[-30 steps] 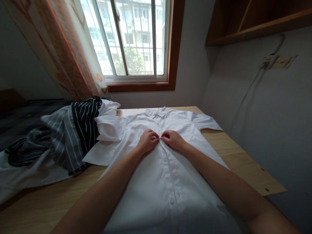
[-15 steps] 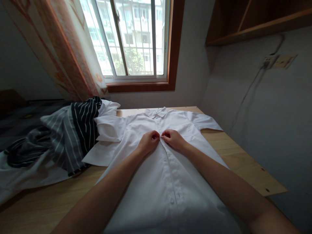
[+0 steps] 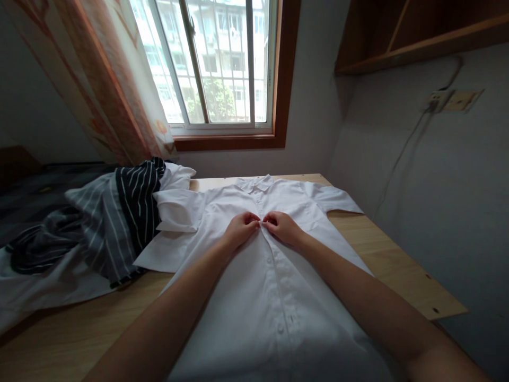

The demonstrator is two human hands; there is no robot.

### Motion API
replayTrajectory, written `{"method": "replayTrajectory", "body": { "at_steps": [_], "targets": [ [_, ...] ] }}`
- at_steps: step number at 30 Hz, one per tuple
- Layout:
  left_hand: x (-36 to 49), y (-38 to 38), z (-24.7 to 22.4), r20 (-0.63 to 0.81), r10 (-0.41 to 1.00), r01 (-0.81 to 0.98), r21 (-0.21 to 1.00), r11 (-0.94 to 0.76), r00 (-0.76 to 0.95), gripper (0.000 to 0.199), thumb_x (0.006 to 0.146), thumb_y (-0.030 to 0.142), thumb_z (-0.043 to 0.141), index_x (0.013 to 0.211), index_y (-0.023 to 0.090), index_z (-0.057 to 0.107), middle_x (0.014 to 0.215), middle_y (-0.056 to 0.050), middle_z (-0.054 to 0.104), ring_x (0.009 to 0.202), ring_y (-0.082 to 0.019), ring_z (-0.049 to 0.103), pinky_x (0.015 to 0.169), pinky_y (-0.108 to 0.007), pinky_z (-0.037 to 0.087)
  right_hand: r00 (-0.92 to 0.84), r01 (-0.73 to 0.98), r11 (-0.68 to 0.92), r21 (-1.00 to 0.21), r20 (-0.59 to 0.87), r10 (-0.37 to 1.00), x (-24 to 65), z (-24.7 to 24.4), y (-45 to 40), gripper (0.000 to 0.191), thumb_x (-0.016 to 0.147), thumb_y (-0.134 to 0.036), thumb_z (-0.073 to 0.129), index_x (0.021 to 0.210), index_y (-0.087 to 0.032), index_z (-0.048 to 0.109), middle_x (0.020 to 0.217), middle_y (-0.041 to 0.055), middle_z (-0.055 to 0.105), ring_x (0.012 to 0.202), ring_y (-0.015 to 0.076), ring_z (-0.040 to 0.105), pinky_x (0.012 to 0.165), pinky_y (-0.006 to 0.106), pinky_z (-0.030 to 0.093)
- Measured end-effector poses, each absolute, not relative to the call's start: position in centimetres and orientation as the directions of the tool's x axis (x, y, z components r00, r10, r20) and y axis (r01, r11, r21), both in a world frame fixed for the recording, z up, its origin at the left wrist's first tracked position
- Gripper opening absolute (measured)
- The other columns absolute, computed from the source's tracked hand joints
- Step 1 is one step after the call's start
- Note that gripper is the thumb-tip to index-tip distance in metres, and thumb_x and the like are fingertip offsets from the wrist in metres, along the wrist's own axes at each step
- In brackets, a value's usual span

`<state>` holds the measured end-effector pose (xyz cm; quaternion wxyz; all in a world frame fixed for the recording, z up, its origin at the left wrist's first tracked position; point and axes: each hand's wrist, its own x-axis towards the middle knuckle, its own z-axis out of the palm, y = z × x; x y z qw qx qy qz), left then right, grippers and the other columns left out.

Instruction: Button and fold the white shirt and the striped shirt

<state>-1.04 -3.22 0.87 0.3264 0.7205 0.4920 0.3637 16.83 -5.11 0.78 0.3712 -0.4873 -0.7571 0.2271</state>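
A white short-sleeved shirt point(image 3: 242, 307) lies face up, its collar toward the window and its hem toward me. Both hands meet at the button placket in the chest area. My left hand point(image 3: 243, 228) pinches the placket edge from the left, fingertips pressed together. From the right, my right hand point(image 3: 280, 225) pinches the fabric close beside it. Whatever button sits between the fingertips is too small to make out. Below the hands, the lower placket shows several buttons, with the two front edges lying side by side.
The shirt rests on a light wooden board point(image 3: 397, 265). A heap of striped black and grey clothes point(image 3: 115, 223) and white cloth lies at the left. A curtain point(image 3: 115, 79) hangs beside the barred window point(image 3: 218, 63). A wooden shelf point(image 3: 429, 45) and a socket with a cord point(image 3: 439, 101) are at right.
My left hand's fingers have shifted slightly and straightened against the placket. My right hand has barely moved. The shirt stays in place.
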Motion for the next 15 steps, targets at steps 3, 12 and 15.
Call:
{"method": "replayTrajectory", "body": {
  "at_steps": [3, 12, 15],
  "targets": [
    [-0.83, -3.28, 0.79, 0.196, 0.957, 0.464, 0.842, -0.275, 0.213, 0.026, 0.075, 0.038, 0.060, 0.084, 0.016, 0.069, 0.075, -0.004, 0.071, 0.074, -0.020, 0.065, 0.069, -0.029, 0.047, -0.250, 0.583, 0.427, -0.691, 0.347, 0.904, 16.77, 0.81, -5.17, 0.010, 0.085, -0.014, 0.060, 0.084, -0.014, 0.070, 0.075, 0.0021, 0.067, 0.068, 0.0131, 0.057, 0.066, 0.023, 0.041],
    [-0.40, -3.34, 0.87, 0.210, 0.961, 0.531, 0.802, -0.275, 0.181, 0.031, 0.075, 0.046, 0.059, 0.068, 0.017, 0.070, 0.066, -0.004, 0.069, 0.068, -0.020, 0.061, 0.062, -0.028, 0.040, -0.263, 0.631, 0.469, -0.618, 0.398, 0.879, 16.66, 0.63, -5.02, 0.010, 0.083, -0.012, 0.061, 0.078, -0.015, 0.068, 0.076, 0.0030, 0.068, 0.070, 0.0138, 0.058, 0.067, 0.024, 0.040],
    [-0.39, -3.25, 0.81, 0.210, 0.964, 0.521, 0.812, -0.264, 0.161, 0.030, 0.072, 0.045, 0.062, 0.069, 0.017, 0.070, 0.066, -0.004, 0.068, 0.067, -0.019, 0.060, 0.059, -0.027, 0.040, -0.254, 0.633, 0.462, -0.621, 0.397, 0.882, 16.64, 0.85, -5.19, 0.010, 0.083, -0.013, 0.061, 0.076, -0.015, 0.068, 0.076, 0.0030, 0.068, 0.070, 0.0140, 0.058, 0.067, 0.024, 0.040]
  ]
}}
